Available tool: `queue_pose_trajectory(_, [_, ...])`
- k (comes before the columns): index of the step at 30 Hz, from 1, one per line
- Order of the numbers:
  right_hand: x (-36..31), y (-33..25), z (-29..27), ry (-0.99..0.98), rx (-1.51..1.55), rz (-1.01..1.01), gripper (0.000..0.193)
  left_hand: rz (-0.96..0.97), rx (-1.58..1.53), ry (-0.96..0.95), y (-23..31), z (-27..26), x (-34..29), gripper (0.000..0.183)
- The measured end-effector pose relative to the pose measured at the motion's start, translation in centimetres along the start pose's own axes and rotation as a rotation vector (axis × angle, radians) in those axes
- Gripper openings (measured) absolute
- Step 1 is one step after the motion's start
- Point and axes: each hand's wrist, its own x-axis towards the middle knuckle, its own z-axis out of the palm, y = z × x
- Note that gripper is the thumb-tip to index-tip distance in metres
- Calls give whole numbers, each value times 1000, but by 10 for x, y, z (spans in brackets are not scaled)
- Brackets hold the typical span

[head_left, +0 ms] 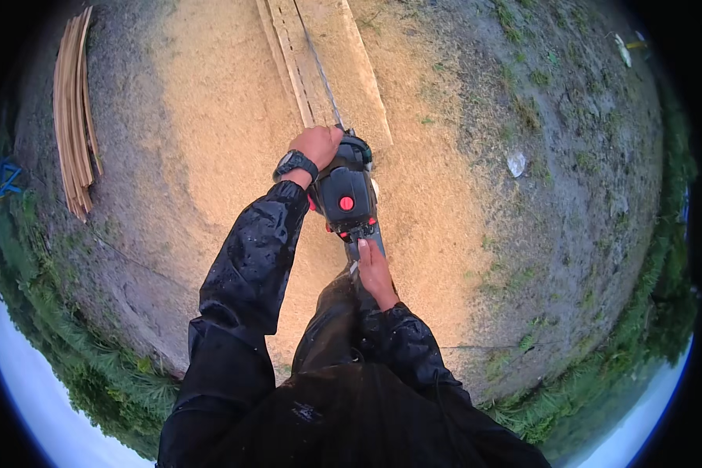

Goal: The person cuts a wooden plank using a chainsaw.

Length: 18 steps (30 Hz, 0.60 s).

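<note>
A black chainsaw (348,187) with a red round knob and red trim is in front of my legs, its long thin bar (320,66) pointing away from me. My left hand (317,147), with a watch at the wrist, is closed round its front handle. At the rear handle, my right hand (377,274) is wrapped with the thumb on top; its other fingers are mostly hidden. Beneath the bar lies long pale timber (357,70), with a dark broken line running along it left of the bar. Whether the chain is in the wood, I cannot tell.
Sawdust (226,132) covers the ground around the timber and my legs. A stack of long boards (74,117) lies at far left, near a blue object (5,181). A clear crumpled item (516,163) sits on the dirt to the right. Green plants edge the ground.
</note>
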Motion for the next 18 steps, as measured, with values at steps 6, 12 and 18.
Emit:
queue_pose_trajectory(6, [27,-23,0,86,-49,-124,55,294,133,205,-15,3,37,27])
queue_pose_trajectory(12, [93,-68,13,101,-55,-163,57,477,294,337,-46,-28,130,17])
queue_pose_trajectory(18, [97,-77,16,87,-71,-172,55,489,339,320,-50,-36,133,17])
